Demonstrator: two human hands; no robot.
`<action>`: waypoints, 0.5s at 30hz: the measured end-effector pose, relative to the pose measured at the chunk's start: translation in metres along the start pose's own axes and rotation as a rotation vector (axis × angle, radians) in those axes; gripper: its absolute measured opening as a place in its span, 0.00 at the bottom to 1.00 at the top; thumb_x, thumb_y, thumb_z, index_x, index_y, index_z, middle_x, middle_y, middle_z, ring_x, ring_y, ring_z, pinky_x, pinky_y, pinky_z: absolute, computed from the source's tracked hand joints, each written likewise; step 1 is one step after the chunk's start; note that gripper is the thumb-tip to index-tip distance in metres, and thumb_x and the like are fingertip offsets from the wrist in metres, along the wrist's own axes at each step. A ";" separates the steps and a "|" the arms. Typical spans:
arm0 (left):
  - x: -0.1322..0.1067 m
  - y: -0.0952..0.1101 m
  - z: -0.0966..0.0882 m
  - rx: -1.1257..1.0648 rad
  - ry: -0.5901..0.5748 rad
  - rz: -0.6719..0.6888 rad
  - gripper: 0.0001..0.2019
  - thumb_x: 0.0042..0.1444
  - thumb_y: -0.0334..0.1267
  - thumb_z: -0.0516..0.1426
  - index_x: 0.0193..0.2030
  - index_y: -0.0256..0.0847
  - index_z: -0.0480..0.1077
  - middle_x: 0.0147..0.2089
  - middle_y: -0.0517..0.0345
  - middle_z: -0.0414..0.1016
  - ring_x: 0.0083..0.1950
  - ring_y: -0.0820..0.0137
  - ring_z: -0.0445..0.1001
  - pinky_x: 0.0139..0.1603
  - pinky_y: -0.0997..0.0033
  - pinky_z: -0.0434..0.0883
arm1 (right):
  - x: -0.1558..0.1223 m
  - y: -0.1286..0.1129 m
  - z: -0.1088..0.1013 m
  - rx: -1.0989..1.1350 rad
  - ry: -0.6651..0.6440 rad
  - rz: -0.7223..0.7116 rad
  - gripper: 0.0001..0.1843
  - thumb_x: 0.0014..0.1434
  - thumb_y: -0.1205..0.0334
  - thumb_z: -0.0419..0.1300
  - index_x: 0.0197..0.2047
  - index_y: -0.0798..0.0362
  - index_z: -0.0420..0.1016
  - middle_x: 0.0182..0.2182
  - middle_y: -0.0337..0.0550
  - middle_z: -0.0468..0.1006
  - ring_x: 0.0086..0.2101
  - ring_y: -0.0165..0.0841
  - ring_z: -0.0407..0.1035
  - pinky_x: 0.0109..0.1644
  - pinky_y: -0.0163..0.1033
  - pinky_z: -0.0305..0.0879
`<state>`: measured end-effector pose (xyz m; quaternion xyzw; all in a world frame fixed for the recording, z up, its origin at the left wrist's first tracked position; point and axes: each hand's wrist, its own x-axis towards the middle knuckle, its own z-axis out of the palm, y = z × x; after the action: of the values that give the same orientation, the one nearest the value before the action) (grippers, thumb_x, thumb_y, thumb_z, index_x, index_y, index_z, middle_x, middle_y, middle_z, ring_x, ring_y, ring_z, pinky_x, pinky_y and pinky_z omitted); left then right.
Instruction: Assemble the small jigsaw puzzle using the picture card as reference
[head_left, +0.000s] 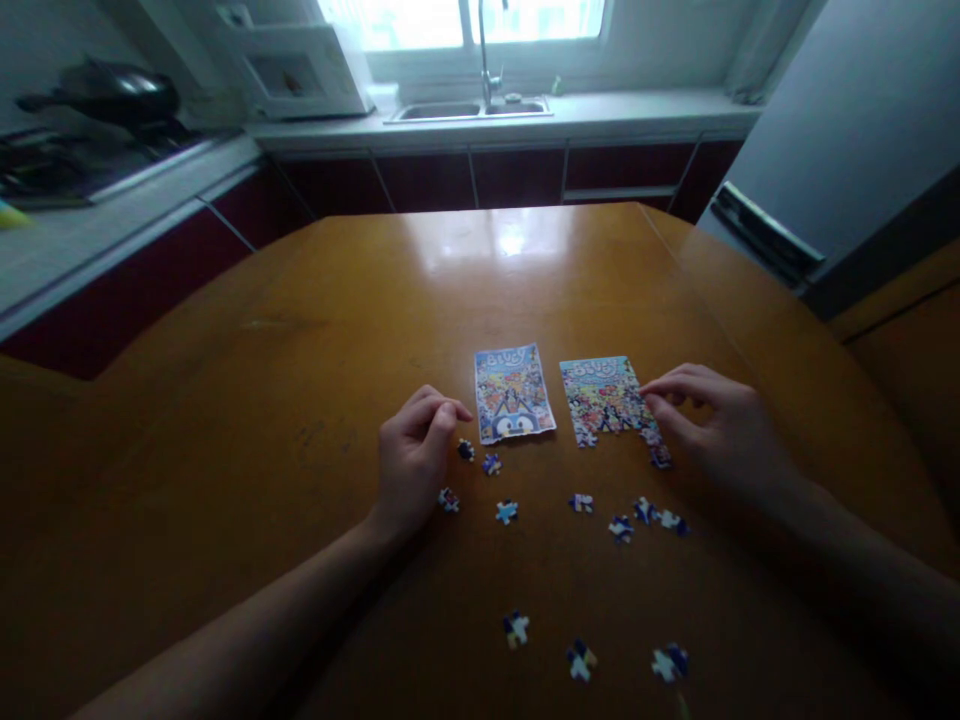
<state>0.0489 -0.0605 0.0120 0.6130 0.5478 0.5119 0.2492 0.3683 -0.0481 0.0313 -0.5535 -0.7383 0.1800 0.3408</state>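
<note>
Loosely curled on the table, my left hand (416,460) has its thumb against the bent fingers and shows nothing in them. Its fingertips are close to the left edge of a printed picture sheet (514,395). My right hand (709,415) is closed in a pinch at the right edge of a partly assembled jigsaw puzzle (601,395); whatever is between the fingertips is too small to make out. The puzzle's lower edge is uneven, with joined pieces reaching down at the right corner. Beside my left hand lie a dark puzzle piece (466,450) and a reddish puzzle piece (448,500).
Several loose pieces lie nearer me, including a light-blue piece (507,512) and a white-and-blue piece (670,662). All rest on a wooden table (337,300). Beyond are a sink (442,111), a microwave (300,75), a stove with a wok (120,95) and a refrigerator (847,130).
</note>
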 end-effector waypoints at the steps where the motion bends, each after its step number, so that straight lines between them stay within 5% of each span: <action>1: 0.000 0.000 0.000 0.008 -0.001 -0.004 0.13 0.62 0.39 0.54 0.27 0.42 0.74 0.29 0.59 0.67 0.33 0.68 0.67 0.36 0.67 0.65 | 0.000 0.000 0.000 -0.002 0.001 -0.002 0.04 0.61 0.63 0.61 0.37 0.49 0.79 0.35 0.44 0.78 0.37 0.39 0.72 0.41 0.46 0.69; 15: 0.000 -0.002 -0.001 0.025 -0.006 0.011 0.13 0.62 0.38 0.54 0.28 0.43 0.74 0.29 0.60 0.68 0.34 0.68 0.68 0.35 0.66 0.64 | 0.001 -0.002 -0.001 0.023 0.035 -0.014 0.04 0.62 0.63 0.61 0.36 0.49 0.78 0.34 0.44 0.78 0.37 0.39 0.72 0.42 0.46 0.68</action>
<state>0.0469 -0.0602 0.0111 0.6207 0.5501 0.5043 0.2403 0.3668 -0.0476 0.0337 -0.5473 -0.7340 0.1762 0.3614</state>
